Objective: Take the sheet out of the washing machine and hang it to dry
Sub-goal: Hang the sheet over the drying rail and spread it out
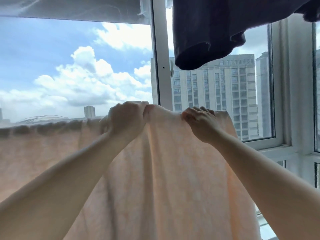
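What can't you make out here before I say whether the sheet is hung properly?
- Head view: whatever line or rail carries the sheet is covered by its top fold.
- Fingertips of the left hand and right hand curl behind the fabric.
- Sheet's lower edge: cut off by the frame.

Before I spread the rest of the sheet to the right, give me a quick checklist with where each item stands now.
1. Left hand grips the top edge of the sheet: ok.
2. Right hand grips the top edge: ok.
3. Sheet already draped on the left stretch: ok, though bunched along the top.
4. Top edge flat between the hands: not ok, the fabric is gathered there.
5. Dark garment overhead clear of the sheet: ok, it hangs above with a gap.
6. Rail or line under the sheet: cannot tell, the fabric hides it.
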